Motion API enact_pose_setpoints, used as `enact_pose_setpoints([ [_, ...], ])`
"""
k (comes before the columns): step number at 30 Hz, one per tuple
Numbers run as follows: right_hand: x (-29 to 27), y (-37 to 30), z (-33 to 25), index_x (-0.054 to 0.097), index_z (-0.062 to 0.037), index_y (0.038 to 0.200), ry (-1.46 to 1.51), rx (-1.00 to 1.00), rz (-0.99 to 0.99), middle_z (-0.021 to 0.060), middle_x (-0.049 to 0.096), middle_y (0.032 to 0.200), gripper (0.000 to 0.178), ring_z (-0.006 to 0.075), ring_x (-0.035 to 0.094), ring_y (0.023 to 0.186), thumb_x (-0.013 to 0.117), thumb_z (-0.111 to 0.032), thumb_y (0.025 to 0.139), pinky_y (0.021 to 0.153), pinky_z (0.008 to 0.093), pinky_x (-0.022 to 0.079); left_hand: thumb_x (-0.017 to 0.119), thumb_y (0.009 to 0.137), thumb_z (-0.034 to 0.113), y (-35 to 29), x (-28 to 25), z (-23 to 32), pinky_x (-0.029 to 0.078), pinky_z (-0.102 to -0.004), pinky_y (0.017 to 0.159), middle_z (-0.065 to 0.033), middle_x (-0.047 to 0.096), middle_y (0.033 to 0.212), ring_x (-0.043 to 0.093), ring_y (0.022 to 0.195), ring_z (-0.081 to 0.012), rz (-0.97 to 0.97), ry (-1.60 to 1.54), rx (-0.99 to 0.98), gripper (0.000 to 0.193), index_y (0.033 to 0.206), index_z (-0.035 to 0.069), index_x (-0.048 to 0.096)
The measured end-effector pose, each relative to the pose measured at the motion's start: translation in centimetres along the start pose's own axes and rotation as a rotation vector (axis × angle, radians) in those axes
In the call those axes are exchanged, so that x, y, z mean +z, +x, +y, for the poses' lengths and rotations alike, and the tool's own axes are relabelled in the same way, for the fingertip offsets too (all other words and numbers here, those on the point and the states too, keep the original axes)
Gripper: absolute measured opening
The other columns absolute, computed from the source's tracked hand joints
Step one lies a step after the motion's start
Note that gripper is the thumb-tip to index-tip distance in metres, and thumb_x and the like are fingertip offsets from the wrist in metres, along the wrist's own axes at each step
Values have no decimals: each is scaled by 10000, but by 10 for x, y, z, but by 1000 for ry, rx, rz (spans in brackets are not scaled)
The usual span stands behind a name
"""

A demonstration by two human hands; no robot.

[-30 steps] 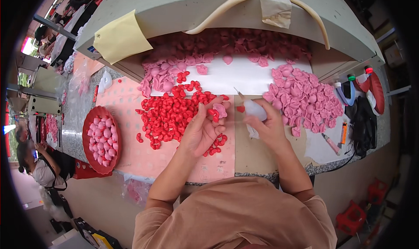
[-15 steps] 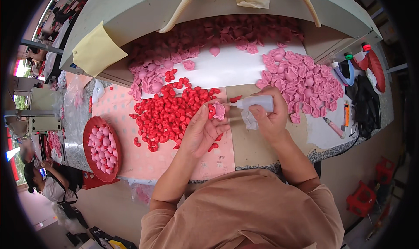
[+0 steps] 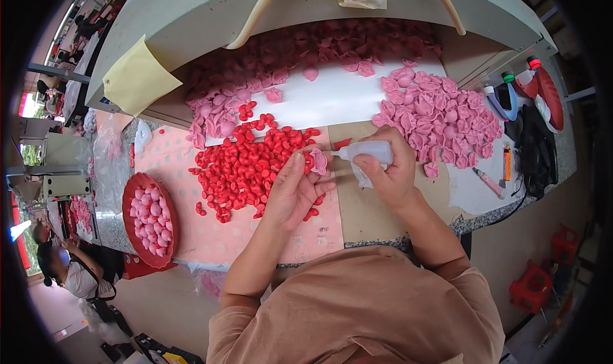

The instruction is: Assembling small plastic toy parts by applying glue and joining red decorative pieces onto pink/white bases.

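Between the thumb and fingers of my left hand is a small pink cup-shaped piece, with a bit of red beside it. My right hand grips a translucent white squeeze bottle, tilted sideways. Its thin nozzle points left and reaches the pink piece; whether it touches is too small to tell. A crumpled white tissue shows below the bottle, against my right fingers. Just left of my left hand lies a heap of glossy red rounded pieces.
Pink cup pieces are heaped at the right, more inside the grey hood. A red basket of pink and red pieces stands left. An orange cutter and a black cloth lie far right. Another person sits far left.
The bottle and my right hand have shifted slightly left, bringing the nozzle closer to the pink piece. The pink piece has turned a little in my left fingers.
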State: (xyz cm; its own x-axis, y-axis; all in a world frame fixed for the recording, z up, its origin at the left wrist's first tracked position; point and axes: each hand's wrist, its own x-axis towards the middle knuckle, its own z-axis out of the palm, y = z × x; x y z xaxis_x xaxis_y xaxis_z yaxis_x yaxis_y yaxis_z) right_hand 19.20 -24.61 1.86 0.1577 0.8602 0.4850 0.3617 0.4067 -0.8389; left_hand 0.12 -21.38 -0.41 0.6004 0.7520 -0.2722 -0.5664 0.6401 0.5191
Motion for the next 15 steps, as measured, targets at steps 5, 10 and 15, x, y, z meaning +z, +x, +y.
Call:
enact_pose_setpoints([
  [5,1,0,0,505,-14,883,-7,5,-4,69,558,764,281,104,501,645,680,-223,814,574,237,408,420,976,297,0,-2,-1,521,-355,792,-112,589,1125,590,983,-182,-2,7,0,341,1226,76,493],
  [10,0,-1,1,517,-11,885,-28,6,-14,74,565,762,272,117,516,656,677,-219,815,583,245,416,420,976,300,0,-2,-1,524,-359,787,-110,591,1125,592,979,-181,6,-1,-13,332,1209,78,505],
  [15,-1,0,4,534,-7,900,-29,-9,2,81,579,775,260,134,535,663,674,-209,816,593,254,424,418,976,304,1,-3,-1,532,-358,775,-113,596,1120,601,958,-177,12,-21,-36,328,1187,75,521],
])
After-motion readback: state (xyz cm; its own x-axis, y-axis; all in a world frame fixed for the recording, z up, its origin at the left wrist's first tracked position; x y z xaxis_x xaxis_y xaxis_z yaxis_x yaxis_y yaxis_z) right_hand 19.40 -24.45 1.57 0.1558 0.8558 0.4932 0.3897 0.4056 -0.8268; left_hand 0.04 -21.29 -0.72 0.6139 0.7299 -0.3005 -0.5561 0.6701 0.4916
